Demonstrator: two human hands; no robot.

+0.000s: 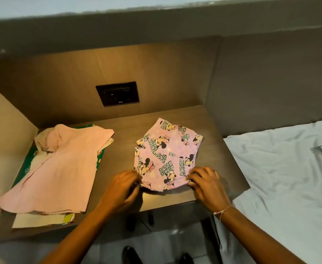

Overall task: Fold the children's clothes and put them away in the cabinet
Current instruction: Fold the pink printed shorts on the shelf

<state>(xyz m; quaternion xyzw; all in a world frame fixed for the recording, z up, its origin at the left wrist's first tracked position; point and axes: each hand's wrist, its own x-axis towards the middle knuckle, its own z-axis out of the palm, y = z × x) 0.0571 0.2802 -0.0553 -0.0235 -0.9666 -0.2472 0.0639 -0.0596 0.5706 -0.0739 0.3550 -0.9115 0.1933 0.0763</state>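
The printed garment (167, 159), pink with a cartoon mouse pattern, lies flat on the right half of the desk top (213, 128), its near edge close to the front lip. Both hands are at that near edge. The left hand (123, 187) is at the near left corner and the right hand (206, 182) at the near right corner.

A pile of clothes (42, 218) lies on the left half of the desk top, well apart from the printed garment. A plain pink top (61, 168) lies spread over the pile, with green and cream fabric showing beneath it. The desk sits in a wood-panelled recess, and a dark socket plate (117, 93) is set in the back panel. A bed with a white sheet (282, 178) stands just beside the desk on the right.

Both forearms reach forward, backs of the hands up. The fingers of each hand are curled and pinch the fabric at its corner. A thin string bracelet (223, 210) circles the right wrist.
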